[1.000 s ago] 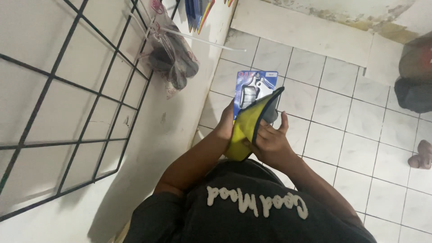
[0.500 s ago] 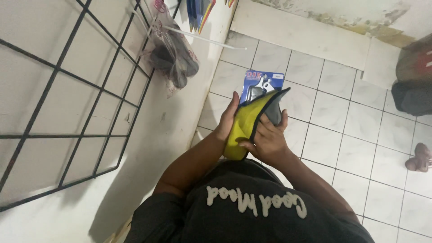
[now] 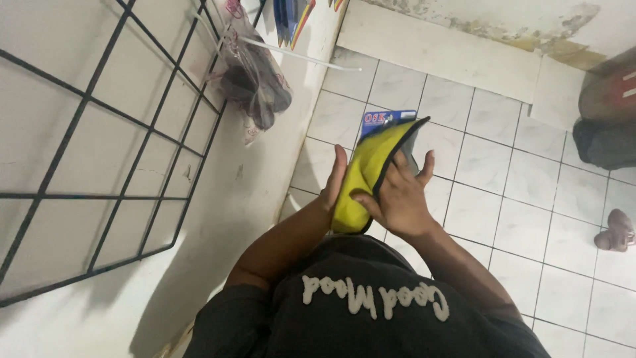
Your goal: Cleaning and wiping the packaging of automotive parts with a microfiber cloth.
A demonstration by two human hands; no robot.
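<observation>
A yellow pouch with a dark edge [image 3: 363,174] is held upright in front of my chest, over the white tiled floor. My left hand [image 3: 333,180] lies flat against its left side. My right hand [image 3: 396,195] grips its right side, fingers spread over the dark rim. A blue card package [image 3: 379,120] sticks out at the pouch's top, mostly hidden inside it. Both forearms come up from my dark shirt at the bottom of the view.
A black wire grid [image 3: 99,146] hangs on the white wall at left. A clear plastic bag [image 3: 255,83] with dark contents hangs farther along that wall. A dark bag [image 3: 606,126] and a small brown item [image 3: 616,231] lie on the tiles [image 3: 503,199] at right.
The blue card package has sunk deeper into the yellow pouch; less of it shows now. My right hand has shifted up over the pouch's rim.
</observation>
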